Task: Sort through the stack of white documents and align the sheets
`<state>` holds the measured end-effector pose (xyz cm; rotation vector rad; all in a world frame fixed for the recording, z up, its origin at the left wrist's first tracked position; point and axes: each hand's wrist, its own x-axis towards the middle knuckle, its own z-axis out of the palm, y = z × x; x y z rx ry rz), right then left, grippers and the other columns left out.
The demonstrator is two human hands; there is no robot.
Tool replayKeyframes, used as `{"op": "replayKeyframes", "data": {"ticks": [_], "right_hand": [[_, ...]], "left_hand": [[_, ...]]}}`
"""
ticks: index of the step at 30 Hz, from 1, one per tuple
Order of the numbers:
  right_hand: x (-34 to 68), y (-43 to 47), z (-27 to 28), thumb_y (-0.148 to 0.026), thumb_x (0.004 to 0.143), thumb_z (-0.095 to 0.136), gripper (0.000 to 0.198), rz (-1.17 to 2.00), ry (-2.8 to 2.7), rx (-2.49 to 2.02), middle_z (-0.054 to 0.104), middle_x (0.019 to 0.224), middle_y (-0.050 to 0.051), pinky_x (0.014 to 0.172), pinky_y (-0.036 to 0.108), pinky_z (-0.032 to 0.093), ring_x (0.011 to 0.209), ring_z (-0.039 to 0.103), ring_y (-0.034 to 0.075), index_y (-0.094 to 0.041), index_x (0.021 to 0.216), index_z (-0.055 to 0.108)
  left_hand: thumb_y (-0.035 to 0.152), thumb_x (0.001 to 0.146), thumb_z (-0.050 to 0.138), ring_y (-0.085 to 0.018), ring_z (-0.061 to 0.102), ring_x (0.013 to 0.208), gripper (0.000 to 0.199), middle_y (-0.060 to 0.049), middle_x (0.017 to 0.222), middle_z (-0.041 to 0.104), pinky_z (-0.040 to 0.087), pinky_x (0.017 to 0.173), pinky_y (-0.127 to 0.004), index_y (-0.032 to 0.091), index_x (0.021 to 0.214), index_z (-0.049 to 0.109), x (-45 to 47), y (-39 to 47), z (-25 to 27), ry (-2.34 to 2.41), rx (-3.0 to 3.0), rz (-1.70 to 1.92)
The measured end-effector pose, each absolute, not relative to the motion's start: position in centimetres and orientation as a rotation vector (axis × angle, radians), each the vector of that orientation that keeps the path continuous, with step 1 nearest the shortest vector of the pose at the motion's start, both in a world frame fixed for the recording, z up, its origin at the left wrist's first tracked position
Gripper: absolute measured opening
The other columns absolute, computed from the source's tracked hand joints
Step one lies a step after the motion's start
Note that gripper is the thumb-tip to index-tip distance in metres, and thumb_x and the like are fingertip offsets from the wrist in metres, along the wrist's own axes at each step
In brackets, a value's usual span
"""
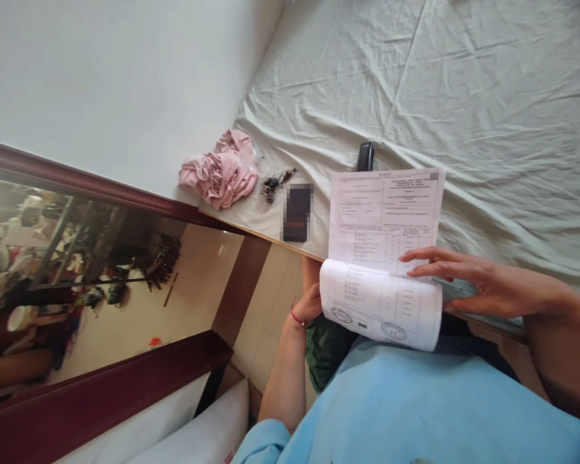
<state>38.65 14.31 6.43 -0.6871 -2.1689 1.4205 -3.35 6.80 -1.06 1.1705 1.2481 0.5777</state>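
A printed paper document with a table, text lines and round stamps rests partly on the cloth-covered surface. Its lower part curves up toward me over the edge. My left hand, with a red string at the wrist, grips the lower left side of the paper; its fingers are mostly hidden behind the sheet. My right hand reaches in from the right with fingers stretched out over the page, the fingertips at the printed table. Its thumb lies by the paper's right edge.
A pale wrinkled cloth covers the surface. Beyond the paper lies a black oblong object. To the left are a pixelated dark rectangular object, a bunch of keys and crumpled pink fabric. A dark-framed mirror stands at left.
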Motion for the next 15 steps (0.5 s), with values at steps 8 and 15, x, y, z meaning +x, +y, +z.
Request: {"op": "replayKeyframes", "data": {"ticks": [8, 15], "right_hand": [[37.5, 14.4, 5.9, -0.024, 0.091, 0.076, 0.044, 1.28, -1.973, -0.792, 0.075, 0.138, 0.004, 0.079, 0.03, 0.064, 0.113, 0.075, 0.023, -0.042, 0.132, 0.078], [37.0, 14.2, 6.4, -0.029, 0.09, 0.078, 0.027, 1.201, -1.704, -0.942, 0.08, 0.113, 0.006, 0.054, 0.027, 0.047, 0.063, 0.058, 0.011, -0.031, 0.115, 0.083]], "left_hand": [[0.059, 0.079, 0.089, -0.032, 0.073, 0.118, 0.048, -0.013, 0.108, 0.082, 0.058, 0.109, -0.045, 0.018, 0.102, 0.083, -2.8, 6.8, -0.6, 1.211, 1.193, 0.623], [0.063, 0.09, 0.075, -0.012, 0.051, 0.056, 0.05, -0.002, 0.06, 0.061, 0.047, 0.055, -0.026, 0.016, 0.073, 0.068, -2.2, 7.4, 0.1, 1.214, 1.164, 0.384]]}}
